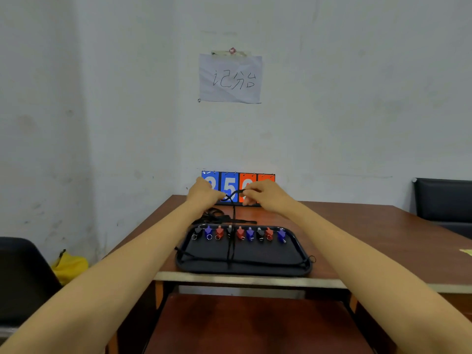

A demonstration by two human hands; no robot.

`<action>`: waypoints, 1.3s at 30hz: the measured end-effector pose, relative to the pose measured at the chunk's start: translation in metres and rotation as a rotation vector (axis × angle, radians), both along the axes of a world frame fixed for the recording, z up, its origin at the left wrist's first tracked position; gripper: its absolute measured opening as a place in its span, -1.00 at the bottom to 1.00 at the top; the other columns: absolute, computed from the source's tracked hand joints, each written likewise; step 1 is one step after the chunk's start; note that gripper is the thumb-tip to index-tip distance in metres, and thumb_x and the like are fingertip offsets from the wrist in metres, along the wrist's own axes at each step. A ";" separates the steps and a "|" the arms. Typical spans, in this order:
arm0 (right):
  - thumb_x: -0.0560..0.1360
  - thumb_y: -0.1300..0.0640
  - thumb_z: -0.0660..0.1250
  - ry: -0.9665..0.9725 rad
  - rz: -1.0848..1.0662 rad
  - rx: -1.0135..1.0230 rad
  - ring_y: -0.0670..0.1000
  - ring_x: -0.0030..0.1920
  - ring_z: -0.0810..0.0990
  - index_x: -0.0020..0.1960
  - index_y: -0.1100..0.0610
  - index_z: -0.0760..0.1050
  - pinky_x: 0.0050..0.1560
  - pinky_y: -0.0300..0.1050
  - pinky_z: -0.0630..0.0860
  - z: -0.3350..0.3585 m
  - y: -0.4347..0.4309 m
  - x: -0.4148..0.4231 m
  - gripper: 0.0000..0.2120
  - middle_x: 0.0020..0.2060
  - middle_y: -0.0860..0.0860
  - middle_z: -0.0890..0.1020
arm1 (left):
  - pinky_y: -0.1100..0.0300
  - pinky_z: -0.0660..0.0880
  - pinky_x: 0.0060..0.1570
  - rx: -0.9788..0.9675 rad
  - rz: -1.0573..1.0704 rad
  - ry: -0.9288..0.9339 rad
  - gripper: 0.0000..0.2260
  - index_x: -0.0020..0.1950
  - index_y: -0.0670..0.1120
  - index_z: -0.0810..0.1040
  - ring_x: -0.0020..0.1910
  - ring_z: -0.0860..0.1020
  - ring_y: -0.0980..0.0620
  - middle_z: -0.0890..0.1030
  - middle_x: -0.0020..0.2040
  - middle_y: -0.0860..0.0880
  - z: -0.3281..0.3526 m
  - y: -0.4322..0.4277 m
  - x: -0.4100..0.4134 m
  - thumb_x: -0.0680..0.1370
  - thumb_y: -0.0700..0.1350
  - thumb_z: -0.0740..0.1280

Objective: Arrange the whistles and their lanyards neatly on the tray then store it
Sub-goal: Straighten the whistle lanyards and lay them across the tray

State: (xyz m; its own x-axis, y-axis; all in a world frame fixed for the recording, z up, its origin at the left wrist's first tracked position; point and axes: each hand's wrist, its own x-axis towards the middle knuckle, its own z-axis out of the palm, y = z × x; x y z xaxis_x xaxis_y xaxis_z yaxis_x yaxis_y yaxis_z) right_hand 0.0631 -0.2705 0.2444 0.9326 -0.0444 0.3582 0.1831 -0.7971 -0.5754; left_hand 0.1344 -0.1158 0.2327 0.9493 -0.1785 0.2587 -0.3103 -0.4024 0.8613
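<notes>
Plainly, in the head view, nine whistles (240, 233) stand in one row along the far edge of one black tray (255, 271) on the worktop (370, 226): three black, three blue, three red. The left hand (204, 194) and the right hand (263, 196) each pinch one black lanyard (234, 210), which hangs toward 6 o'clock onto the tray. One heap of further lanyards (217, 218) lies at the tray's 12 o'clock, below the left hand.
</notes>
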 end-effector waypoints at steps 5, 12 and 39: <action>0.58 0.11 0.22 -0.015 0.080 -0.052 -0.14 -0.20 0.61 0.08 0.15 0.59 -0.02 -0.26 0.50 0.014 -0.008 -0.003 -0.79 -0.21 0.00 0.66 | 0.13 0.35 0.27 0.103 -0.256 -0.357 -0.71 0.21 0.00 0.53 0.21 0.48 0.06 0.58 0.15 0.05 -0.009 0.006 -0.005 0.62 0.05 0.13; 0.54 0.09 0.30 -0.099 0.037 -0.005 -0.08 -0.19 0.61 0.10 0.08 0.62 0.02 -0.09 0.54 0.023 -0.023 -0.005 -0.80 -0.20 0.02 0.69 | -0.03 0.32 0.34 -0.150 -0.515 0.116 -0.60 0.18 0.01 0.56 0.24 0.52 -0.02 0.66 0.08 -0.02 -0.023 0.001 -0.007 0.56 0.22 0.13; 0.54 0.14 0.30 0.306 -0.203 -0.170 -0.09 -0.12 0.61 0.03 0.11 0.50 -0.06 -0.22 0.47 -0.083 -0.121 -0.020 -0.91 -0.15 0.01 0.69 | -0.06 0.19 0.33 0.857 -0.117 -0.262 -0.83 0.04 0.13 0.58 0.04 0.48 0.09 0.61 -0.07 0.14 -0.094 0.058 0.076 0.59 0.06 0.19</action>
State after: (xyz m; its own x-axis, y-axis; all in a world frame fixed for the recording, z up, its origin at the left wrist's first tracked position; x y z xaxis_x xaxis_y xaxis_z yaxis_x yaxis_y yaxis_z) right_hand 0.0435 -0.3913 0.1616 0.9757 -0.2025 0.0839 -0.1468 -0.8878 -0.4362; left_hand 0.2102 -0.0575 0.1389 0.8425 -0.5011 0.1977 -0.5334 -0.8273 0.1763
